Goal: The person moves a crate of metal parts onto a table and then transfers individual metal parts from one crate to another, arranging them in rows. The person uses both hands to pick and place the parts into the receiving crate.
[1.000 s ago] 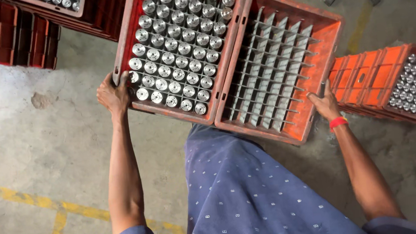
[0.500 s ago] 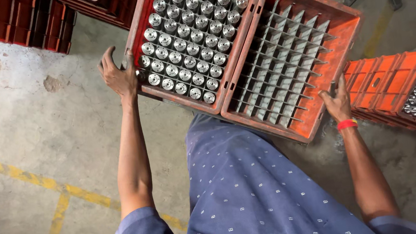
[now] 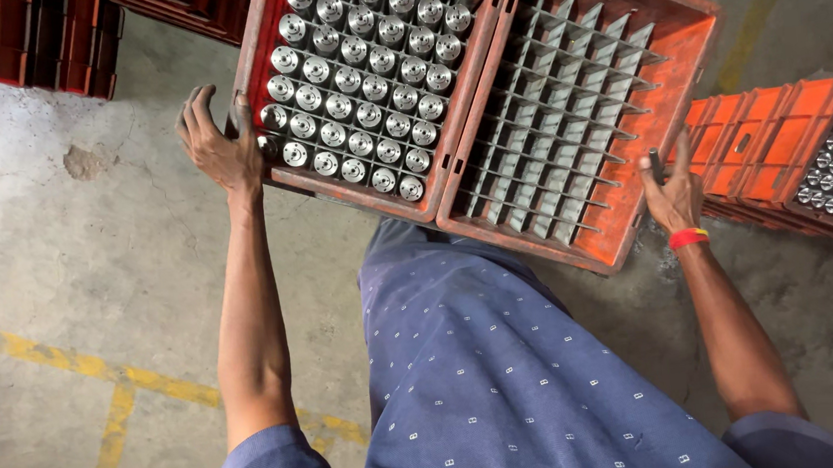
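Left hand (image 3: pixel 218 141), right hand (image 3: pixel 672 194) grip two crates (image 3: pixel 578 240).

Matt orange plastic crates (image 3: pixel 682 50); shiny machined metal parts (image 3: pixel 363 78); grey plastic dividers (image 3: pixel 567 120); rough concrete floor (image 3: pixel 66 245); blue cloth shirt (image 3: pixel 489 378).

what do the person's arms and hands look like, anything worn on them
Both arms are bare from the short sleeves down. The sleeves belong to a blue shirt with a small, pale, repeated pattern and a bit of red stitching near the lower edge. The left hand has no glove, ring or band that shows. The right hand is also bare, with a red band around the wrist.
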